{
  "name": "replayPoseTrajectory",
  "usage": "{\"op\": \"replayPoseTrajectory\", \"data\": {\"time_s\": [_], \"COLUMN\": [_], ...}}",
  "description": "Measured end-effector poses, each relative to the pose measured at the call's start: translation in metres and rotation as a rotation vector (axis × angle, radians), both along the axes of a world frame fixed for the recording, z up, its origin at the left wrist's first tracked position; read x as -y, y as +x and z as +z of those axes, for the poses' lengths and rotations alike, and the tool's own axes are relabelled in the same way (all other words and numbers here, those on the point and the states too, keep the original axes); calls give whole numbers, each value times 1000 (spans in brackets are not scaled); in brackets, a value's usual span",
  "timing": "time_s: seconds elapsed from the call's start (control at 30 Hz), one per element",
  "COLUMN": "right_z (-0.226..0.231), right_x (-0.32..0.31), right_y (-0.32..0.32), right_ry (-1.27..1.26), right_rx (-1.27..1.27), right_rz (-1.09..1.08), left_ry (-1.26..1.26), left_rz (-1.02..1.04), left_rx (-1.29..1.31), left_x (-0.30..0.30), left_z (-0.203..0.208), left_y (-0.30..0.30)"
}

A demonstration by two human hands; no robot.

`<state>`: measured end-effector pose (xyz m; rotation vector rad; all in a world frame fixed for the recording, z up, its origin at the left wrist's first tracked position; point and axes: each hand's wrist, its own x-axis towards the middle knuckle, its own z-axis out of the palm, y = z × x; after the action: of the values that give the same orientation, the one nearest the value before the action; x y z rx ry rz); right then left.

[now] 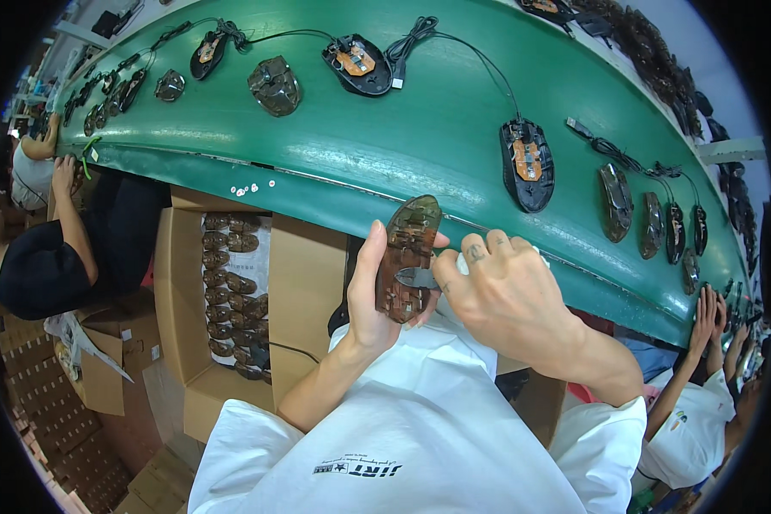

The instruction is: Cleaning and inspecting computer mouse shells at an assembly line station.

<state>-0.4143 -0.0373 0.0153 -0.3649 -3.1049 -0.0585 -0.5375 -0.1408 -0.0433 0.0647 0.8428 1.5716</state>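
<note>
My left hand (370, 291) grips a translucent brown computer mouse top shell (411, 236), held upright with its ribbed inner side showing, in front of my chest. Against the lower half of this shell sits a small grey, leaf-shaped piece (416, 277). My right hand (505, 295) is closed right beside it, its fingertips bent in at the shell's right edge. Whatever those fingers pinch is mostly hidden behind the knuckles. Beyond my right hand, an opened mouse base (528, 164) with an orange-brown circuit board lies on the green conveyor belt (437, 128).
More opened mouse bases (357, 64) with cables and loose brown shells (274, 86) are spread along the belt. A cardboard box (184, 325) holding rows of shells stands at my left. Co-workers' hands (707, 317) rest at the belt's edge on the right, others on the left.
</note>
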Motion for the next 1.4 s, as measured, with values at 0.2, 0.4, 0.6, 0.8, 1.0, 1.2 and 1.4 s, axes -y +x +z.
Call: {"op": "replayPoseTrajectory", "data": {"time_s": [0.2, 0.4, 0.6, 0.8, 1.0, 1.2, 1.4], "right_z": [-13, -8, -12, 5, 6, -10, -13], "right_x": [2, -13, -2, 1, 0, -1, -14], "right_y": [1, -2, -10, -14, -18, -17, -18], "right_ry": [-136, -736, -130, 0, 3, -200, -943], "right_rx": [2, -46, -176, -12, 39, 49, 40], "right_rz": [-25, -67, 8, -28, 27, -4, -127], "left_ry": [-70, 52, -122, -106, -61, -149, -57], "left_rz": [11, -73, -14, 14, -22, -22, -60], "left_rx": [0, 109, 45, 7, -20, -23, 32], "left_x": [1, 5, 0, 0, 5, 5, 3], "left_z": [-1, -7, 8, 12, 6, 3, 2], "left_y": [-3, -18, -15, -15, -17, -21, -28]}}
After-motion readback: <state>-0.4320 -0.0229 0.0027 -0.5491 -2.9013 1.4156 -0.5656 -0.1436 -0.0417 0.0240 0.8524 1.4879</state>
